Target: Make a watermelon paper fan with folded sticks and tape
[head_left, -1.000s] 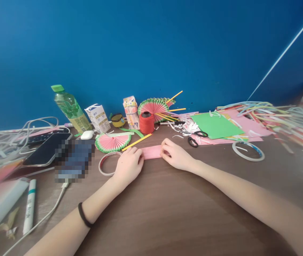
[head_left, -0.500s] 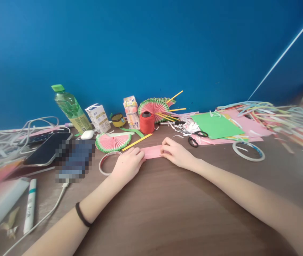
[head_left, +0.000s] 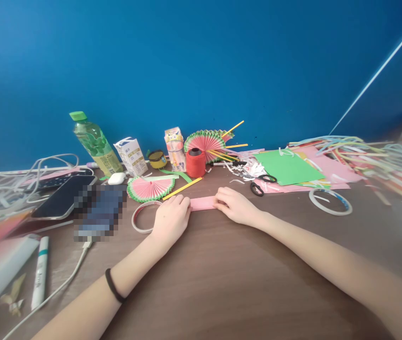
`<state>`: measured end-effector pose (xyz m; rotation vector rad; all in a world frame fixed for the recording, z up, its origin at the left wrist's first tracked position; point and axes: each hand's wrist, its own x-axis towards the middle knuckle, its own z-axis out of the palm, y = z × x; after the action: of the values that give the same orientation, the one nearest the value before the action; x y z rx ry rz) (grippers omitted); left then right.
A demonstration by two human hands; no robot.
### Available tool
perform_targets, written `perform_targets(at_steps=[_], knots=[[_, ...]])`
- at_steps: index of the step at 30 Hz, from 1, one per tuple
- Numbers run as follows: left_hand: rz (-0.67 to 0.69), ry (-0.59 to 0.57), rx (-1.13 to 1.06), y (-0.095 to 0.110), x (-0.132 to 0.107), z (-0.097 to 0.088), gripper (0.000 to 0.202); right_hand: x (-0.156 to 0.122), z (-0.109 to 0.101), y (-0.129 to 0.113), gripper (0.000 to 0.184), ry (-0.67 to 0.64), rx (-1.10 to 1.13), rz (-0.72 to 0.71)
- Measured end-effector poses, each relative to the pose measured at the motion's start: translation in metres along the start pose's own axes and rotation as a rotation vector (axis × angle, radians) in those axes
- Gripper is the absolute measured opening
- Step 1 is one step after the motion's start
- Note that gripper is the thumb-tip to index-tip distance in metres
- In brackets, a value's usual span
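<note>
A narrow pink strip of folded paper [head_left: 202, 203] lies on the brown table between my two hands. My left hand [head_left: 172, 215] is closed on its left end, fingers bent and partly hidden behind the knuckles. At the other end, my right hand [head_left: 234, 205] pinches the paper with thumb and fingers. A roll of tape [head_left: 134, 221] lies just left of my left hand. Beyond the hands are a pleated pink-and-green paper fan [head_left: 151, 188], a yellow stick [head_left: 183, 189] and a spool of red thread [head_left: 195, 164].
Scissors [head_left: 257, 188] and a green sheet [head_left: 287, 167] over pink paper lie at the right, near another tape roll [head_left: 346, 208]. To the left are a bottle [head_left: 98, 146], a carton [head_left: 132, 158], phones [head_left: 64, 197] and a marker [head_left: 40, 274]. A blue wall [head_left: 201, 66] bounds the back.
The visible pink paper looks slightly narrower from front to back. My left hand has turned a little and its fingers are drawn in more; my right hand has barely moved.
</note>
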<state>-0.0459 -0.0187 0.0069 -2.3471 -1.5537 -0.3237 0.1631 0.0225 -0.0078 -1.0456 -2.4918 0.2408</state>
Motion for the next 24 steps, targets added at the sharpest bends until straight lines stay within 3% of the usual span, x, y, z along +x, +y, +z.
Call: perform_targets(at_steps=[7,19,24], knots=[[0.088,-0.016,0.053,-0.003,0.001,0.002,0.02,0.0,-0.002,-0.002,0.008,0.027,-0.02,0.018],[-0.009,-0.076,-0.053,-0.006,0.001,-0.001,0.019,-0.002,-0.003,0.008,0.017,0.03,-0.01,-0.118],[0.001,-0.041,-0.051,-0.007,0.001,0.0,0.017,0.0,-0.003,0.004,0.014,-0.014,0.062,-0.042]])
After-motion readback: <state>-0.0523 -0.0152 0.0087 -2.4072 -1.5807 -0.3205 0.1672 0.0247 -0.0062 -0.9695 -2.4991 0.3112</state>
